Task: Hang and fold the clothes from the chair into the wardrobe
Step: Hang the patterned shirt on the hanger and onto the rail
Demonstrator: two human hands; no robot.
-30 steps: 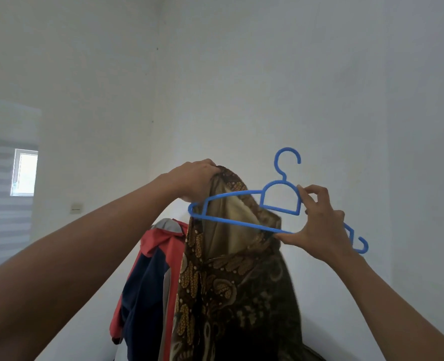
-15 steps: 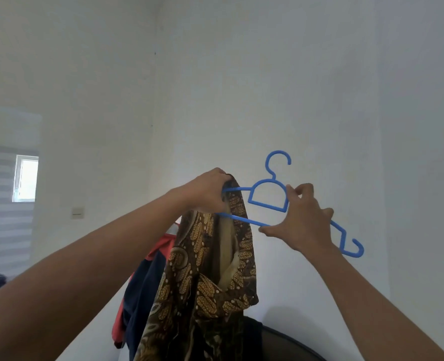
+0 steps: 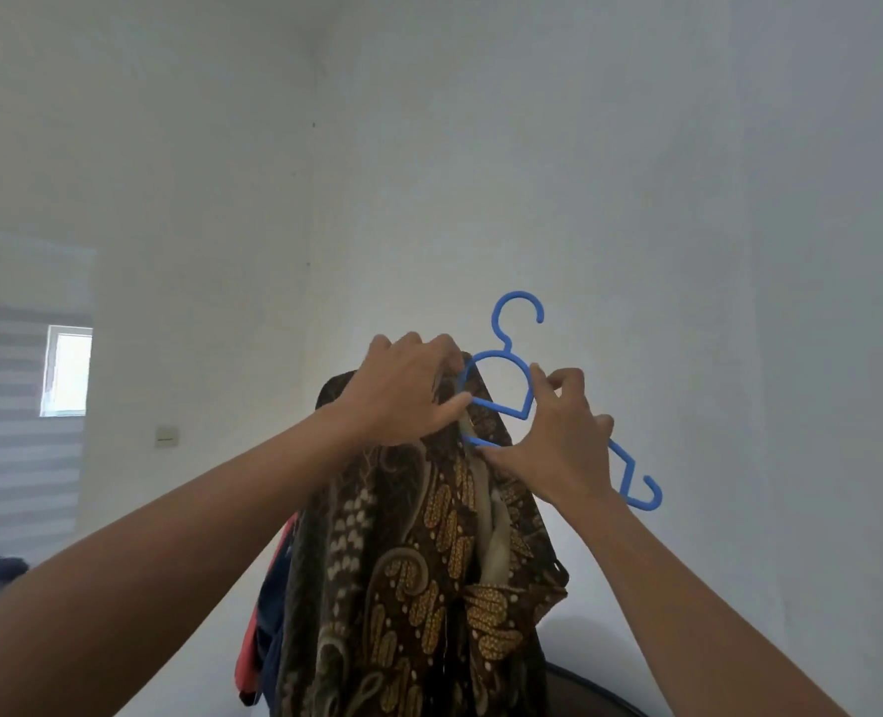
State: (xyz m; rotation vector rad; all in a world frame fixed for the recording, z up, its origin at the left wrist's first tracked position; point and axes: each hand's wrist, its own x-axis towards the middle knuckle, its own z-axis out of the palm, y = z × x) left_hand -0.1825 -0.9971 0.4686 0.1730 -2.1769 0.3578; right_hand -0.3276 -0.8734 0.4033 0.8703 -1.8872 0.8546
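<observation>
Brown batik garment [image 3: 418, 561] of gold-printed cloth is held up in the air before the white wall [image 3: 636, 147]. Its top is bunched in the grip of the left hand [image 3: 403, 390], fingers curled round the fabric and pressing it against the left arm of the blue plastic hanger [image 3: 501, 407]. The right hand [image 3: 558, 447] has its grip clenched on the hanger too, thumb and fingers pinching the bars near the middle. The hanger's right arm and end hook stick out bare, so to my eye the batik garment is only half threaded on. Behind it a red and navy piece of clothing [image 3: 268, 618] waits, apparently on the chair, whose dark rounded edge [image 3: 584, 690] shows low down. I see no wardrobe from here. Hanging this one up and dealing with the rest all seems left to do.
</observation>
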